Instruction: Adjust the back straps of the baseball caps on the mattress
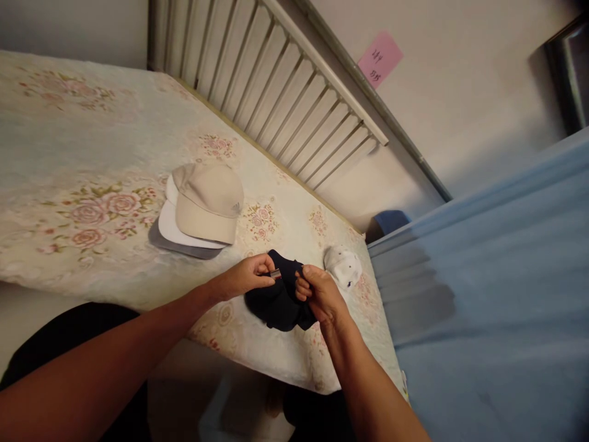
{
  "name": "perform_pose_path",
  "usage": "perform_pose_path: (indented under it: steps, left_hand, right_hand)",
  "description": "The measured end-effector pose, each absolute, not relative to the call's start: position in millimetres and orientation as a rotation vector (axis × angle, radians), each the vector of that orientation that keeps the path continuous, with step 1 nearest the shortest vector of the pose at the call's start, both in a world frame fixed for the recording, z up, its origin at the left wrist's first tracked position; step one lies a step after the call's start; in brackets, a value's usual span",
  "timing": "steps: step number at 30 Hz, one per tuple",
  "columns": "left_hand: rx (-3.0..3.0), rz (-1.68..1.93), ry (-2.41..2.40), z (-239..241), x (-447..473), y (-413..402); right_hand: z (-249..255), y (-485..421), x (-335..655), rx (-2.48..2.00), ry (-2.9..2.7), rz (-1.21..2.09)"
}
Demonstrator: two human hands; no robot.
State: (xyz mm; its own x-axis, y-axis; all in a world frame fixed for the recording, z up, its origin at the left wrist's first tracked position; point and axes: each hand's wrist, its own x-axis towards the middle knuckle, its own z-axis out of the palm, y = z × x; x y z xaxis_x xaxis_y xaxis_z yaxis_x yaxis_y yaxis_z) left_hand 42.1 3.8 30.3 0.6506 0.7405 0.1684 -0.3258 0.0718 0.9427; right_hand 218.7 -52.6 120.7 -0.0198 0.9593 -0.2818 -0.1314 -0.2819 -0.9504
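Observation:
A dark navy cap (278, 304) lies near the front edge of a flower-patterned mattress (92, 153). My left hand (246, 276) pinches the cap's back strap at a small metal buckle (275, 274). On the other side, my right hand (317, 291) has its fingers closed on the same strap. Both hands hold the cap just above the mattress.
A stack of three caps (202, 212), beige over white over grey, lies behind my hands. A white patterned cap (344, 265) sits to the right. A metal bed rail (294, 80) runs along the far side, with a pink note (380, 58) on the wall and a blue curtain (497, 294) at right.

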Motion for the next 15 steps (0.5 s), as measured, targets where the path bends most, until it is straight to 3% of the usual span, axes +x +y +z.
perform_pose_path:
  steps: [11,15]
  left_hand:
    - [1.325,0.89,0.457,22,47,3]
    - [1.399,0.934,0.504,24,48,-4]
  right_hand:
    - [120,-52,199,-1.622,-1.488,1.04]
    - [110,-50,196,-1.64,-1.353,1.069]
